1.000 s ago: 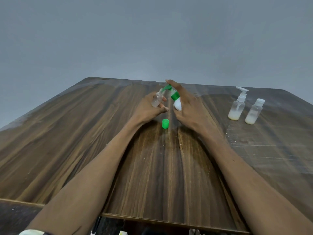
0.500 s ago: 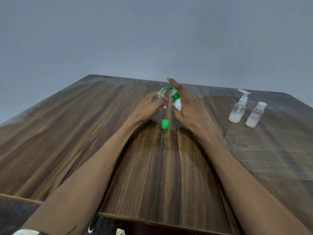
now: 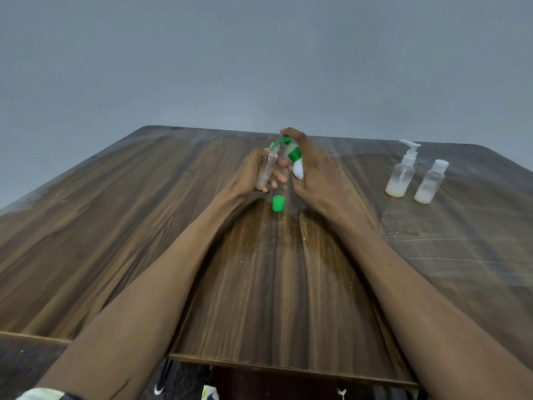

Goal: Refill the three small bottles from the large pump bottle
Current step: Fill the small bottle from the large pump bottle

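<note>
My left hand (image 3: 251, 176) grips a small clear bottle (image 3: 266, 171), open at the top and tilted slightly, with a little white liquid at its bottom. My right hand (image 3: 314, 171) wraps round the large white pump bottle (image 3: 298, 168), whose green collar and green pump head (image 3: 281, 141) show above my fingers. A finger lies on the pump head and the green spout reaches over the small bottle's mouth. Most of the large bottle is hidden by my hand. A loose green cap (image 3: 278, 203) stands on the wooden table (image 3: 144, 226) just below my hands.
At the right of the table stand two more small clear bottles with white liquid in their bottoms: one with a white pump top (image 3: 402, 171), one with a white screw cap (image 3: 430, 183). The table's near edge (image 3: 288, 365) runs below my forearms.
My left hand has shifted its hold and brought the small bottle more upright under the spout. My right hand stays on the pump bottle. The cap and the two bottles at right have not moved.
</note>
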